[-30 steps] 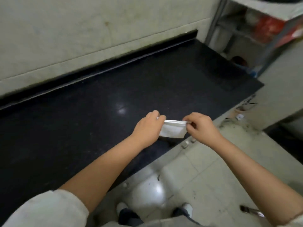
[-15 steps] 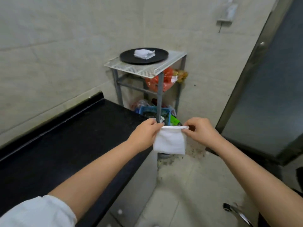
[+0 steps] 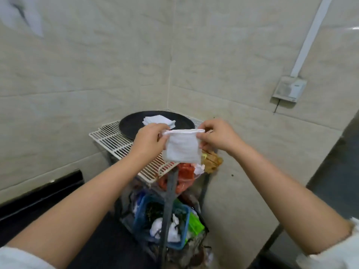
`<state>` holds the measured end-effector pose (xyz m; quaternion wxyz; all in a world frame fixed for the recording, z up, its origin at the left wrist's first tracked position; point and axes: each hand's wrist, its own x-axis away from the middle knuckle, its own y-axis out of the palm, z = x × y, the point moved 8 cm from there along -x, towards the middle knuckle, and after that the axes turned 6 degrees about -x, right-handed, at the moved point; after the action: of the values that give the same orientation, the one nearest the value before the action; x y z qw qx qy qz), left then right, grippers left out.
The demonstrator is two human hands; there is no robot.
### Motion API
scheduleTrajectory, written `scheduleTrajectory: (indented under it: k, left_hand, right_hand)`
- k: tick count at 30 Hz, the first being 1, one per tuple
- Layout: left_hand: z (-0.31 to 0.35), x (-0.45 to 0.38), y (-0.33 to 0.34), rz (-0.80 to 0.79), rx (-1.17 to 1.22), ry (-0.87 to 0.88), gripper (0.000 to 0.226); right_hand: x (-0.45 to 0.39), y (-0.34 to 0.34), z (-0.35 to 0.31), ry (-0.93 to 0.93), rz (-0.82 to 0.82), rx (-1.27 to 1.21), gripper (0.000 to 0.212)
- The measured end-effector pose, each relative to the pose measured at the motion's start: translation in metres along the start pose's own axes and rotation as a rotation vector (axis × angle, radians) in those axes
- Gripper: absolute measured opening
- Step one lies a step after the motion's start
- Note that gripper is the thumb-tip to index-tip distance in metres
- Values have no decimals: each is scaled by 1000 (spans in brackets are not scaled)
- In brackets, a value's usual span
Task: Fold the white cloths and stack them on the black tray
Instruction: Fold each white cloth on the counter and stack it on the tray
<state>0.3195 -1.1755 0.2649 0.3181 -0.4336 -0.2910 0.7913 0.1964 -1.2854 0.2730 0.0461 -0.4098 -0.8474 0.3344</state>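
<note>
Beige tiled corner: both hands, left hand (image 3: pixel 148 140) and right hand (image 3: pixel 217 136), pinch a folded white cloth (image 3: pixel 182 148) just before the black tray (image 3: pixel 132 123).

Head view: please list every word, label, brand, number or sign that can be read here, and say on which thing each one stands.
No text can be read in this view.
Red packages under the wire shelf: any print is too blurred to read.
Green packet beside the blue basket: no legible print.
Wall box: no readable marking.
Folded white cloth, black tray: plain, no lettering.
</note>
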Motion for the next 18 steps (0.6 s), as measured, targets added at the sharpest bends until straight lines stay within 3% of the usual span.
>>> scheduleTrajectory:
  k: [4, 9, 14, 18]
  left_hand:
    - [-26, -72, 15, -26, -54, -154, 26]
    - [-56, -157, 50, -8, -125, -264, 24]
    - [-84, -237, 72, 93, -475, -354, 30]
    - [-104, -260, 96, 61, -742, -400, 25]
  right_hand:
    - [-92, 5, 7, -13, -120, -11, 32]
    - [-202, 8, 24, -91, -207, 42, 17]
    - [-309, 18, 23, -473, -106, 362, 20]
    - [-358, 40, 37, -634, -139, 396, 21]
